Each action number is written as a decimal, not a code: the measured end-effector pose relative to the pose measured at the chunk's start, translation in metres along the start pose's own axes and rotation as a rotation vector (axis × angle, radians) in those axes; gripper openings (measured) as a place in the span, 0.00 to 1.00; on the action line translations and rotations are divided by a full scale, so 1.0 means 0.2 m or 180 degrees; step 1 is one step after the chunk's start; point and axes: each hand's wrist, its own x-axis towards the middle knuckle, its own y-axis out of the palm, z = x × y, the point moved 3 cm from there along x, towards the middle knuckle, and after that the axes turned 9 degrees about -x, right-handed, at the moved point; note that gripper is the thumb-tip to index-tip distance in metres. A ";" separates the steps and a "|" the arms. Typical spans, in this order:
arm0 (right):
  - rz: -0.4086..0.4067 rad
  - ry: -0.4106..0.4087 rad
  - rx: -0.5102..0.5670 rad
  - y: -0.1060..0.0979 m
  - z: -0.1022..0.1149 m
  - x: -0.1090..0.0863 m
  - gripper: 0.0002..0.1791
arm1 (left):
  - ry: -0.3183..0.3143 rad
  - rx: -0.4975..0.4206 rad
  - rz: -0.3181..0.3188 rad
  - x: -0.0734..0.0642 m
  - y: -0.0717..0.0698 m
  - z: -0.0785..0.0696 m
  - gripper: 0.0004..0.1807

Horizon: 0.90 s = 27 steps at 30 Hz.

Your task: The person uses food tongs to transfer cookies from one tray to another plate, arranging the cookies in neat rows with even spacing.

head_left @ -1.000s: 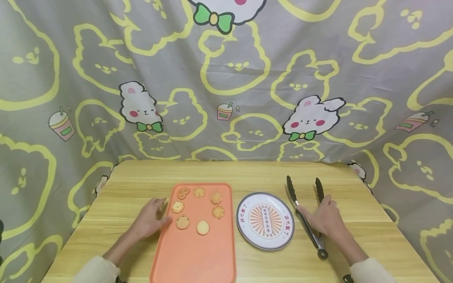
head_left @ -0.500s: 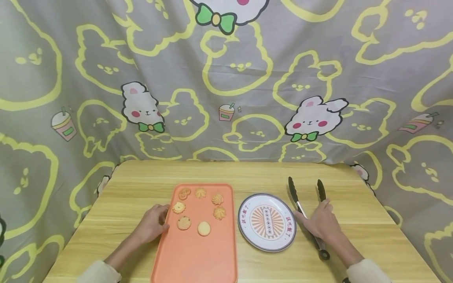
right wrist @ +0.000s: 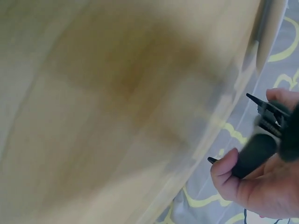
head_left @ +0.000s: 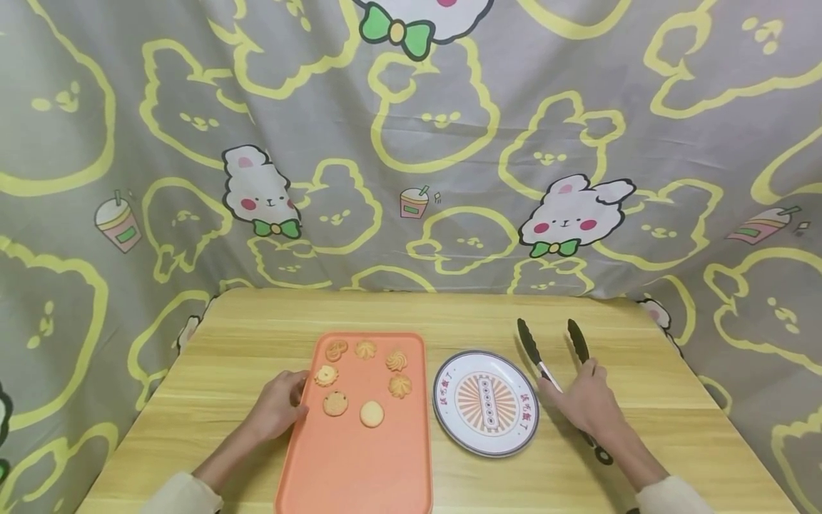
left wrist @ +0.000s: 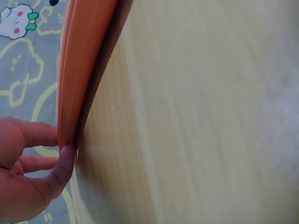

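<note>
A pale wooden table (head_left: 257, 328) with rounded corners fills the lower view, backed close by a grey cloth (head_left: 449, 143) printed with yellow rabbit outlines. Bare wood lies open behind the tray and plate and at the table's near left.

The left hand (head_left: 277, 410) reaches forward from a cream sleeve and rests at the left rim of a smooth orange rectangular tray (head_left: 359, 464). The wrist view shows its thumb (left wrist: 63, 163) pressed against the tray's edge, the other fingers curled beside it. Seven small golden biscuits (head_left: 372, 413) sit in the tray's far half, some swirled, some flat and round.

The right hand (head_left: 587, 407) grips black-tipped metal tongs (head_left: 530, 346) just right of a round patterned plate (head_left: 486, 402). The fingers are wrapped over both arms, which spread apart toward the far edge. The wrist view is blurred but shows the fingers closed round a dark handle.
</note>
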 end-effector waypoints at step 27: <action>-0.0809 -0.1092 -0.0079 -0.17 0.32 -0.01 0.54 | 0.0001 -0.0206 0.0206 0.01 -0.03 0.02 0.36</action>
